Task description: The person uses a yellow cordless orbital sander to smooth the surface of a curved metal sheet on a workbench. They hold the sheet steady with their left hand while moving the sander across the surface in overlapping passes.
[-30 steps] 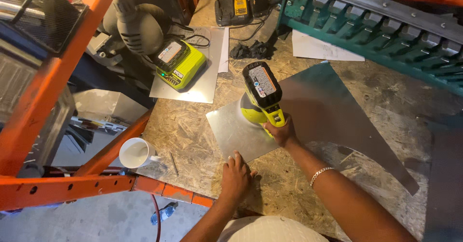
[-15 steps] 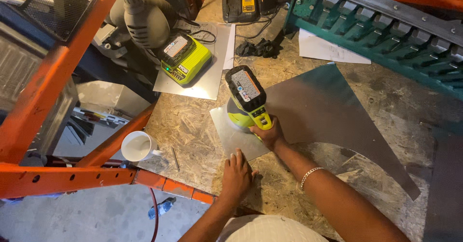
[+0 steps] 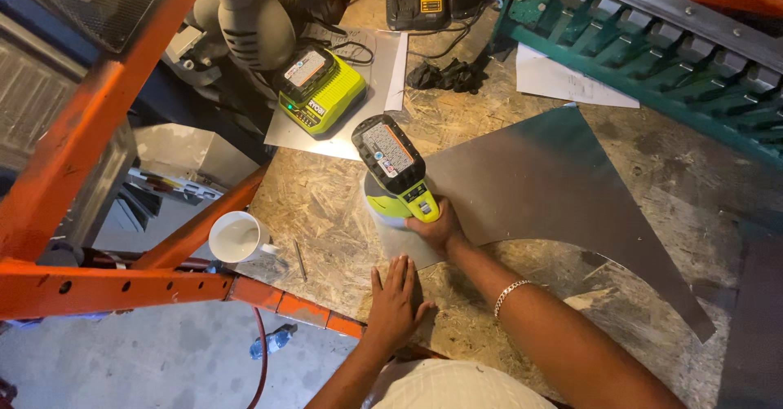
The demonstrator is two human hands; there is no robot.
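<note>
Left hand (image 3: pixel 394 299) flat, fingers spread, pressing on sheet metal (image 3: pixel 563 189) near front edge of worktop (image 3: pixel 326 205). Right hand (image 3: pixel 436 228) closed around yellow-green cordless sander (image 3: pixel 395 172), resting on the sheet's left end. White mug (image 3: pixel 236 238) at left edge. Battery charger (image 3: pixel 320 91) further back.

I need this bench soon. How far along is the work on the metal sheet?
Done: the curved grey metal sheet already lies cut on the chipboard bench. In hand: the right hand presses a lime-green cordless sander on its near corner; the left hand lies flat beside it. Left: I can't tell how much surface is finished.
</note>
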